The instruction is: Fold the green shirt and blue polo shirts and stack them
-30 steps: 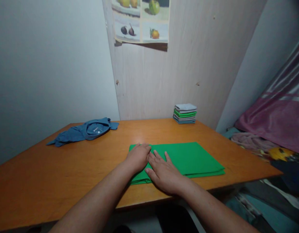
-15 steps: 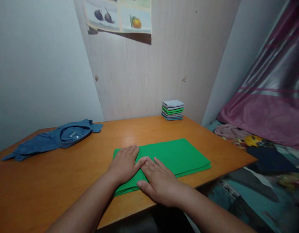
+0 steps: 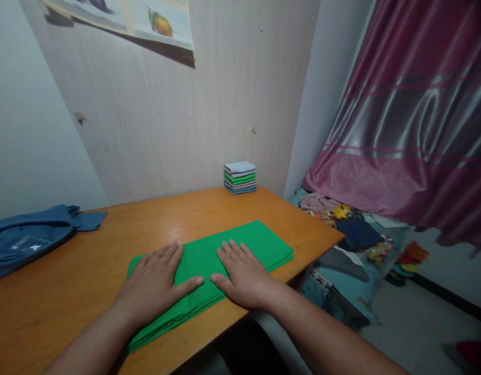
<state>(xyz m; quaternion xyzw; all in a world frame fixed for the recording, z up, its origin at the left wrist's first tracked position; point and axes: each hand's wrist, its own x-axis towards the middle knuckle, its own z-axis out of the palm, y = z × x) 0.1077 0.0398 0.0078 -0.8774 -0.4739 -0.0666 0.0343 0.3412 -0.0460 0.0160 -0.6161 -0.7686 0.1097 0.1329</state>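
A green cloth [image 3: 275, 242], folded into a long flat rectangle with layered edges, lies on the orange-brown table near its front edge. My left hand [image 3: 152, 284] rests flat on the left part of the cloth, fingers extended and thumb pointing right. On the middle of the cloth lies my right hand [image 3: 242, 276], palm down with its fingers spread. The two thumb tips are close but apart. Neither hand grips anything.
Folded cloths form a small stack [image 3: 240, 178] at the table's [image 3: 165, 208] back right. A blue garment [image 3: 40, 234] lies at the left. Beyond the right edge are piled clothes [image 3: 357, 234] and a pink and grey curtain [image 3: 381, 172].
The view has turned right. My hands, which met on the left part of the cloth, have moved apart, with the right one farther along it. More of the cloth's left part shows.
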